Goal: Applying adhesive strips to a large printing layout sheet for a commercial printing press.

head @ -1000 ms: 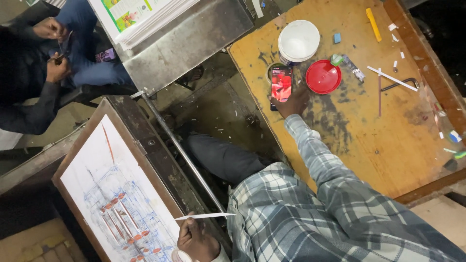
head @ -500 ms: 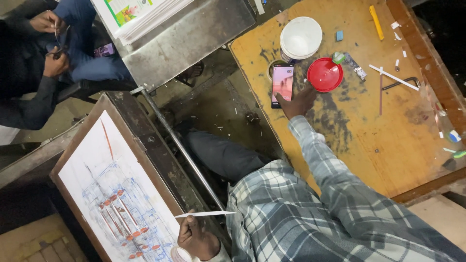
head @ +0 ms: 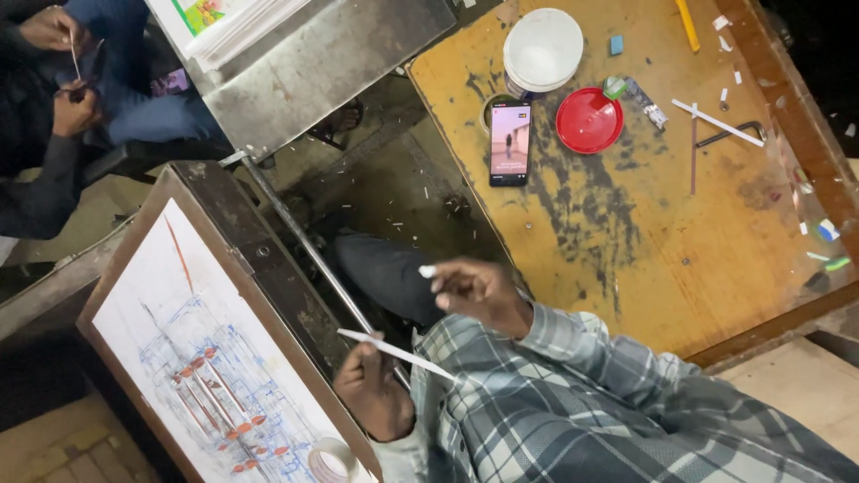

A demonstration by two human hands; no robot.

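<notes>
the left hand (head: 374, 394) has its fingers (head: 362, 358) closed around a long thin white stick (head: 394, 352), just right of the framed blue-and-red drawing (head: 201, 358). up and right of it, the right hand (head: 479, 291) pinches a small white bit (head: 428, 270) in its fingertips, short of the black phone (head: 510, 143) on the worn yellow wooden tabletop (head: 680, 233).

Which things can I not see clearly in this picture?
Head view only.
White bit in right hand grip: too small to identify.
Drawing: cut by bottom edge, partly under tape roll.
Phone screen: too small to read.
Stick in left hand: brush or pencil, too thin to tell.
</notes>
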